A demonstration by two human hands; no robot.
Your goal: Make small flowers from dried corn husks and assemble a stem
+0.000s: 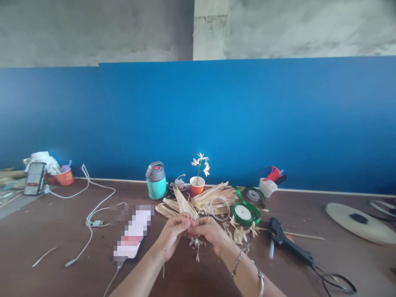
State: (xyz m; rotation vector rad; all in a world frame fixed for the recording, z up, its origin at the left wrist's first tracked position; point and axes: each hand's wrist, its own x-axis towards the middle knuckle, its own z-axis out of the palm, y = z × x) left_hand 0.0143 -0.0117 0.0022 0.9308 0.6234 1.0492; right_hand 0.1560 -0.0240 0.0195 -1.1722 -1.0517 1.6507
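My left hand (175,232) and my right hand (209,232) meet over the table, thumbs and fingertips pinched together. What they pinch is mostly hidden and too small to make out. A broad pale corn husk (185,202) rises just beyond the fingertips; whether it is held or lies behind them I cannot tell. More dried husks (216,198) are piled past the hands. Small husk flowers (240,235) lie right of my right hand, and pale scraps (197,247) show below the fingers. A paper cup (197,189) holds an upright stem of white flowers (201,161).
Right lie a green ribbon spool (243,212), a clear ring (220,209), a black glue gun (291,243) and a round disc (361,222). Left are a phone (133,235), white cables (89,214) and a turquoise flask (156,187). A blue panel (198,111) closes the back.
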